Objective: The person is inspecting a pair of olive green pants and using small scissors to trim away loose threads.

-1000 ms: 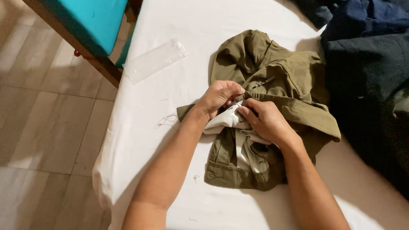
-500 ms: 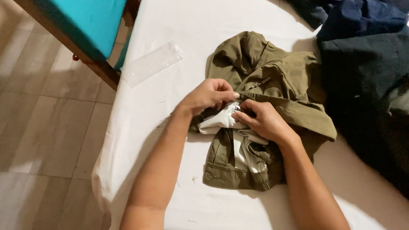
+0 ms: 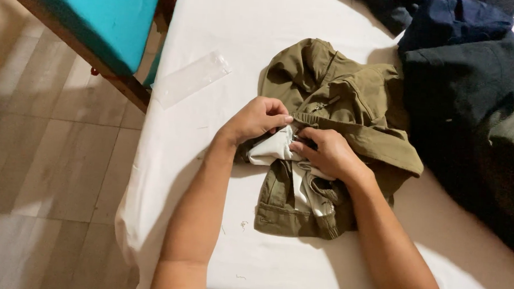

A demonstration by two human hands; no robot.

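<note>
An olive-green pair of trousers (image 3: 340, 96) lies crumpled in the middle of the white-covered table (image 3: 244, 34), with its white pocket lining (image 3: 271, 151) turned out. My left hand (image 3: 258, 120) pinches the fabric at the waistband just above the lining. My right hand (image 3: 323, 153) grips the same bunched cloth right beside it, fingertips almost touching those of the left. Part of the waistband is hidden under both hands.
A clear plastic bag (image 3: 190, 78) lies flat at the table's left edge. Dark navy and grey clothes (image 3: 473, 96) are heaped at the right. A wooden-framed seat with a turquoise cushion (image 3: 95, 16) stands at upper left over the tiled floor (image 3: 42, 170).
Both hands have shifted slightly up along the waistband and drawn closer together, bunching the olive fabric and white lining between them.
</note>
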